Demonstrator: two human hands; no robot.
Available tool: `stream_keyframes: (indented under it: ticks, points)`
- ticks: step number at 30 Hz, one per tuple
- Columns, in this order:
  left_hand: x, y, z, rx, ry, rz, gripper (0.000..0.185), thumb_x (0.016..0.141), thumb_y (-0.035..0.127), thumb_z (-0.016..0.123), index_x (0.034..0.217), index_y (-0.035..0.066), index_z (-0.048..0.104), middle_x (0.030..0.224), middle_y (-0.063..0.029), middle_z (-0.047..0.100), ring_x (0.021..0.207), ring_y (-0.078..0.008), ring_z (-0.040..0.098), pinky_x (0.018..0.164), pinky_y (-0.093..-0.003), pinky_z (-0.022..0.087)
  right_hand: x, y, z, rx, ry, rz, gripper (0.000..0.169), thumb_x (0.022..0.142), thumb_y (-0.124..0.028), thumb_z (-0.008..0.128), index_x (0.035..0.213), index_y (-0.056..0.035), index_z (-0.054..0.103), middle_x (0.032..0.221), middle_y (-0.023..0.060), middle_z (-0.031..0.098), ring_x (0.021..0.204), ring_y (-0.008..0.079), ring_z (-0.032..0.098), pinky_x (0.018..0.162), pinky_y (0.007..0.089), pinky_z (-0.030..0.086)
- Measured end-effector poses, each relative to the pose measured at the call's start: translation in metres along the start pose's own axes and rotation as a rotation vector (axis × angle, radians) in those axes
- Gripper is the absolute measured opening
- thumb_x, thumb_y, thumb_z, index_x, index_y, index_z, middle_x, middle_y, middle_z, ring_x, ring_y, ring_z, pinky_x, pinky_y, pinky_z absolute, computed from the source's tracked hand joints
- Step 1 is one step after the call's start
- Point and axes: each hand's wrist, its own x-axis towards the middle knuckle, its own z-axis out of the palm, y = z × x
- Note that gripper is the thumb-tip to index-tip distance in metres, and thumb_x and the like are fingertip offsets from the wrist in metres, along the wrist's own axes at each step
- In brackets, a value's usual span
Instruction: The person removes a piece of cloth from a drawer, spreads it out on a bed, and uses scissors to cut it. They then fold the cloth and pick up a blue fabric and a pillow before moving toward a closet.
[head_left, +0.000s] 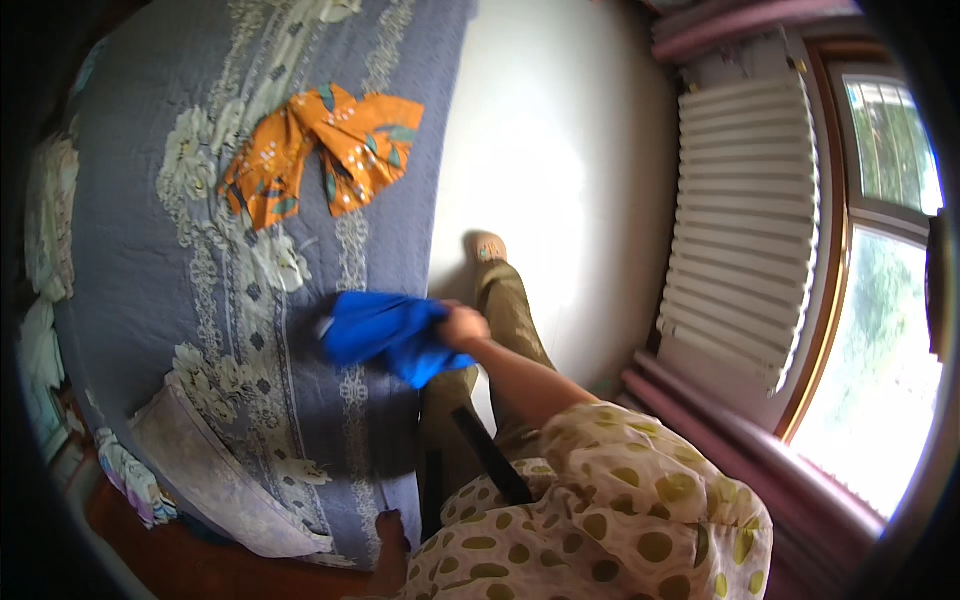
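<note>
My right hand (463, 328) grips the edge of a bright blue piece of cloth (386, 330), blurred by movement, over the near side of the bed. My left hand (391, 527) is low in the view at the bed's edge, against the grey-blue floral bedspread (315, 420); its fingers are too dark and small to make out. Farther up the bed lies a crumpled orange garment (367, 150) with white dots and green leaves.
A pale pillow (217, 480) lies at the bed's lower left. Folded fabrics (56, 217) line the far side. Beside my foot (489, 247) runs a pale floor (517, 150). A white radiator (742, 225), pink curtains (690, 420) and a window (862, 360) are at right.
</note>
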Motion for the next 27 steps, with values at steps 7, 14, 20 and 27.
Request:
stream_keyframes:
  ticks: [7, 14, 20, 27]
  points:
    - [0.015, 0.158, -0.003, -0.069, 0.132, -0.311, 0.032, 0.07, 0.027, 0.051, 0.076, -0.004, 0.057, 0.075, -0.0234, 0.057, 0.071, -0.0377, 0.055, 0.067, -0.0429, 0.042, 0.073, 0.219, -0.272, -0.298, 0.385, 0.534, 0.027, 0.077, -0.018, 0.046, 0.097, -0.0058, 0.059, 0.094, 0.0129, 0.06, 0.087, 0.0244, 0.057, 0.08, 0.0339, 0.038]
    - [0.042, 0.325, -0.008, -0.181, 0.181, -0.213, 0.034, 0.074, 0.031, 0.046, 0.077, -0.002, 0.056, 0.074, -0.022, 0.057, 0.073, -0.0374, 0.055, 0.066, -0.0436, 0.041, 0.135, 0.17, -0.492, -0.074, 1.095, 0.328, 0.044, 0.077, -0.018, 0.046, 0.119, -0.0062, 0.04, 0.108, 0.0176, 0.052, 0.095, 0.0326, 0.051, 0.082, 0.0345, 0.039]
    - [0.082, 0.365, -0.001, -0.354, 0.135, -0.186, 0.037, 0.072, 0.032, 0.048, 0.076, -0.003, 0.056, 0.074, -0.0222, 0.057, 0.072, -0.0365, 0.055, 0.065, -0.0421, 0.041, 0.228, -0.068, -0.578, 0.104, 1.151, -0.369, 0.037, 0.075, -0.017, 0.05, 0.111, -0.0101, 0.05, 0.104, 0.0134, 0.055, 0.094, 0.0282, 0.053, 0.084, 0.0323, 0.039]
    - [0.16, 0.436, -0.034, -0.474, 0.233, -0.143, 0.033, 0.073, 0.031, 0.051, 0.074, -0.003, 0.056, 0.071, -0.021, 0.057, 0.07, -0.0352, 0.055, 0.062, -0.0417, 0.041, 0.311, -0.385, -0.531, -0.526, 1.028, -1.172, 0.036, 0.064, -0.003, 0.049, 0.096, -0.0175, 0.057, 0.091, 0.0034, 0.054, 0.095, 0.02, 0.049, 0.096, 0.0494, 0.018]
